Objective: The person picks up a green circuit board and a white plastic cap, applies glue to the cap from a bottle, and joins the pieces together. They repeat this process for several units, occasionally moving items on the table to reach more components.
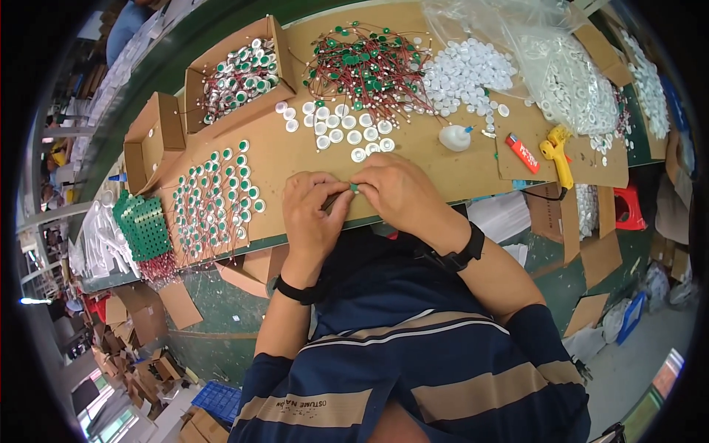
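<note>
At the front edge of the cardboard-covered bench, my left hand (313,210) and my right hand (399,193) meet fingertip to fingertip. Between them is a small green disc (354,187), pinched by my right thumb and forefinger. My left thumb and forefinger close on something thin and dark beside the disc, partly hidden by the fingers. Just beyond my hands lie loose white round caps (354,136). Left of my left hand, rows of white caps with green discs and red wires (214,196) are laid out.
Farther back are a heap of red-wired green discs (354,66), a pile of white caps (469,74) and a filled cardboard box (284,63). To the right lie a white squeeze bottle (454,138), a red packet (523,153) and a yellow glue gun (558,159). Green boards (144,225) stack at left.
</note>
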Available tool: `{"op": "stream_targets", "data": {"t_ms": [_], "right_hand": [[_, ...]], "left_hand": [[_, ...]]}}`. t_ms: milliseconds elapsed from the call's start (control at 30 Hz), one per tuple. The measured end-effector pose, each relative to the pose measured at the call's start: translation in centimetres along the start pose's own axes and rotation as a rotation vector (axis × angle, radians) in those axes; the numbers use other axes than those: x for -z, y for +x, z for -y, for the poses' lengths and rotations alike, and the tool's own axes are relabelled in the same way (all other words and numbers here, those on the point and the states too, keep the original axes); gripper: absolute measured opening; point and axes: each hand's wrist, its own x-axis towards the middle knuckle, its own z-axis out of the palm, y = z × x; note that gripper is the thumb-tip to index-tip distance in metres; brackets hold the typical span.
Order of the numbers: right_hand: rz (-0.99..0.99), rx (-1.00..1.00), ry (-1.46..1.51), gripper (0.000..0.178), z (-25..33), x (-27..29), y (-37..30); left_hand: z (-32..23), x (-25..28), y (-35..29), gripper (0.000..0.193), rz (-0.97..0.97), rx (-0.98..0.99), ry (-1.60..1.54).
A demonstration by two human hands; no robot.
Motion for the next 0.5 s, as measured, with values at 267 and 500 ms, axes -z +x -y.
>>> {"op": "stream_targets", "data": {"t_ms": [267,500], "right_hand": [[-0.009,-0.006,0.031,0.014,-0.2,-0.2,0.0],[0.01,0.001,0.027,0.014,-0.6,0.1,0.1]], "left_hand": [[0.3,-0.1,-0.3,0.022,0.019,-0.112,0.023],[-0.5,0.6,0.0,0.025,0.06,-0.195,0.11]]}}
